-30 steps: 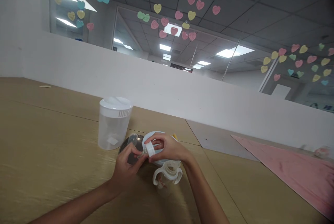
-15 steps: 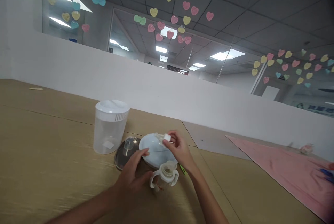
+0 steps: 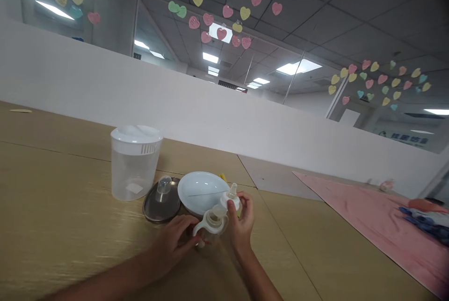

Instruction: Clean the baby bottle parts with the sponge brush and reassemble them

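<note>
Container, lidded and translucent (image 3: 131, 170), stands left of the white bowl (image 3: 189, 188). Metal tray (image 3: 154, 205) just left of bowl, clear dome cap (image 3: 163, 185) on it. Left hand (image 3: 177, 238), near side of bowl, grips handle (image 3: 197, 229) of feeding bottle (image 3: 212, 229). Right hand (image 3: 242, 227), right of bowl, pinches white collar (image 3: 229, 202). Teat (image 3: 233, 190) looks seated in collar; collar and dome cap not yet on bottle.

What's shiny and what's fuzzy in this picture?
Head view: the lights glare white and the table has shiny streaks; also in the head view, the teat looks clearer than the bottle, whose lower part is hazy.
</note>
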`<state>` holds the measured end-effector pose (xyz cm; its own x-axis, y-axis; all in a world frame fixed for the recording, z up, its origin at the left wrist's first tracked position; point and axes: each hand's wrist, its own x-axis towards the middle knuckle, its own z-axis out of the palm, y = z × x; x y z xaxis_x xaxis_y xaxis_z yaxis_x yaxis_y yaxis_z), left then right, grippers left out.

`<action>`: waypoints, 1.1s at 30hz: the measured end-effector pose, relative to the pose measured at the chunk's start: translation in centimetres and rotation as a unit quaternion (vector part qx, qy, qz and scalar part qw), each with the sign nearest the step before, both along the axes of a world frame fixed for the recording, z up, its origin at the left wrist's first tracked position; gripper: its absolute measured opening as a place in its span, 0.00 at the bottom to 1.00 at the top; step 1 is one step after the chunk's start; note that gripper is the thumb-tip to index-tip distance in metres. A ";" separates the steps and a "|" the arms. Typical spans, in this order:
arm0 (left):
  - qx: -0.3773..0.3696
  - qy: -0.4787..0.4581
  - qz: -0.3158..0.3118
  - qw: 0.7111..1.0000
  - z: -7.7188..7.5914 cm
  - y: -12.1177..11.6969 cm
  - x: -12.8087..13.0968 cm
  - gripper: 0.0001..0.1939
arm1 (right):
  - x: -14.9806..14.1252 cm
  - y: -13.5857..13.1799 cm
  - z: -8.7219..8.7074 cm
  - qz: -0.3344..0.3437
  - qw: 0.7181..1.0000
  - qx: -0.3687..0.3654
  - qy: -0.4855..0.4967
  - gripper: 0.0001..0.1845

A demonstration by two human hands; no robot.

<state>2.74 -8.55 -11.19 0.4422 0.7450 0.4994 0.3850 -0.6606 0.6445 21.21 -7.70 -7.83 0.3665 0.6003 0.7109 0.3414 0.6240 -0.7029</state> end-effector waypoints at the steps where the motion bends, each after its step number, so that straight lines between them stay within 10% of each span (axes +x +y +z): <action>1: -0.001 0.001 0.001 1.000 0.1 0.0 0.0 0.11 | 0.0 0.0 -0.3 0.003 1.000 -0.002 -0.016 0.14; 11: -0.008 0.014 -0.002 1.000 0.7 -0.4 0.0 0.14 | 0.1 -0.4 -1.0 0.024 0.959 0.084 -0.270 0.09; 33: -0.030 0.008 -0.030 0.999 1.0 -0.3 -0.2 0.15 | 0.2 -0.2 -1.1 0.039 0.952 0.088 -0.289 0.15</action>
